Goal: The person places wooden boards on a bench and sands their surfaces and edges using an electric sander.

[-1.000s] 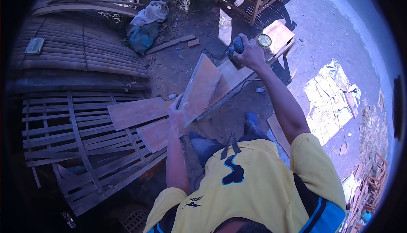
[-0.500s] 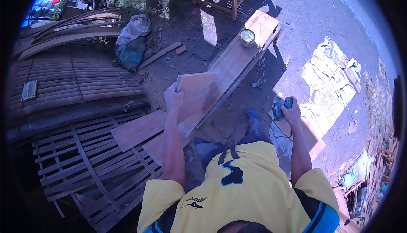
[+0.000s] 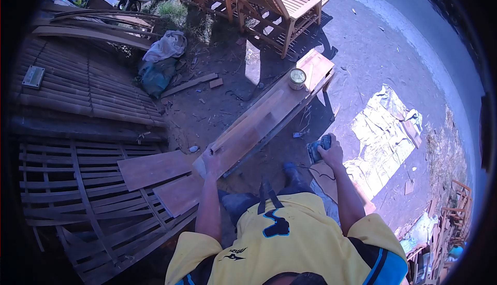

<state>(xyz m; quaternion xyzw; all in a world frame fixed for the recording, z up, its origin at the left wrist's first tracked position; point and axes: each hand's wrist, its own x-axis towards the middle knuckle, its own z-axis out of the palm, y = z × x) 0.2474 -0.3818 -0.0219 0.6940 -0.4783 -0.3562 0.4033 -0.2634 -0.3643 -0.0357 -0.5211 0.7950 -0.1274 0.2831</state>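
A long low wooden bench (image 3: 277, 103) runs diagonally, with a reddish board (image 3: 240, 137) lying flat along its near half. My left hand (image 3: 211, 159) has its fingers at the left edge of that board, closed on it. Off the bench's right side, my right hand (image 3: 331, 153) grips a dark power sander (image 3: 317, 149), whose cord curls below it. Near the far end of the bench stands a round can (image 3: 297, 78), with a thin stick beside it. Two more boards (image 3: 154, 170) rest on the slatted bamboo frame at the left.
Wooden slatted chairs (image 3: 279, 5) stand beyond the bench. A bamboo platform (image 3: 67, 77) and a cloth bundle (image 3: 164, 52) are at the upper left. A crumpled pale sheet (image 3: 380, 140) lies on the ground at the right, above a pile of wood scraps (image 3: 445, 233).
The raised board in my left hand has come down flat onto the bench. My right hand has carried the sander from over the bench to its right side.
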